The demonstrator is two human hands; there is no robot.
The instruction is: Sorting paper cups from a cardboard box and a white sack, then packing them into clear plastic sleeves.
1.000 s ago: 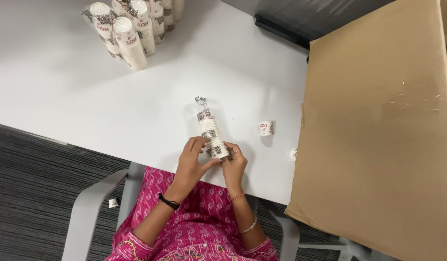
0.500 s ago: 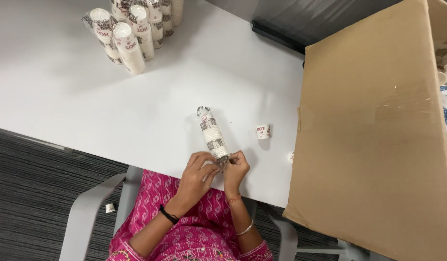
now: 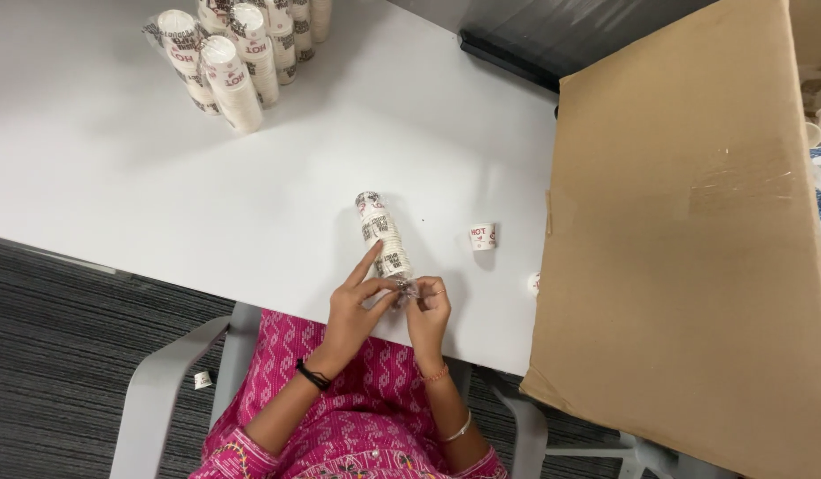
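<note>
Both hands (image 3: 394, 302) pinch the plastic sleeve (image 3: 384, 235) packed with stacked paper cups.

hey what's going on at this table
A seated person has both hands on a plastic-wrapped sleeve of paper cups lying on the white table. The left hand and right hand pinch the twisted end of the wrap nearest them. A single small cup stands just to the right, more wrapped sleeves lie at the far side, and a big cardboard box rests on the right.
</note>
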